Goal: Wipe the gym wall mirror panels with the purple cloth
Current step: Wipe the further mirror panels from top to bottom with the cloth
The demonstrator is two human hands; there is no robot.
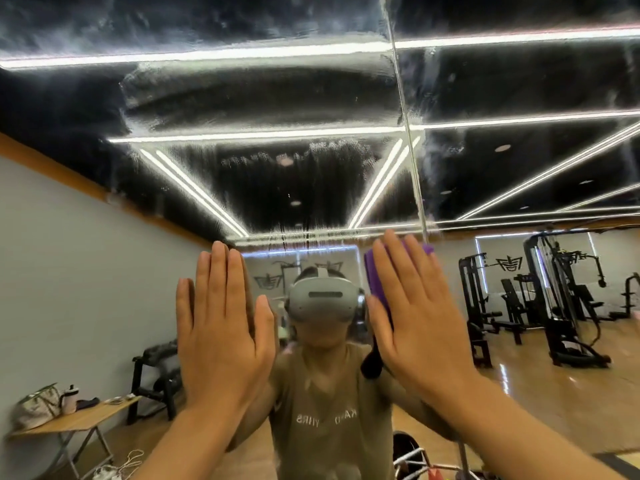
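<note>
1. My right hand (412, 306) is spread flat, fingers straight, pressing the purple cloth (375, 277) against the mirror (277, 109).
2. The cloth sits under that palm, peeking out along its left edge and fingertips.
3. My left hand (221, 317) lies flat on the glass just beside, holding nothing.
4. Smeared glass lies above the cloth, so I judge the wipe goes upward.

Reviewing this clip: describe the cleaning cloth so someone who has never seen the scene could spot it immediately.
Start at the wall mirror, streaked and split by a vertical seam right of centre. Near the foot of that seam, the right hand presses flat against the glass. The purple cloth sits under that hand, showing beside the fingers; it is the only vivid purple thing, and the left hand has nothing beneath it.
</note>
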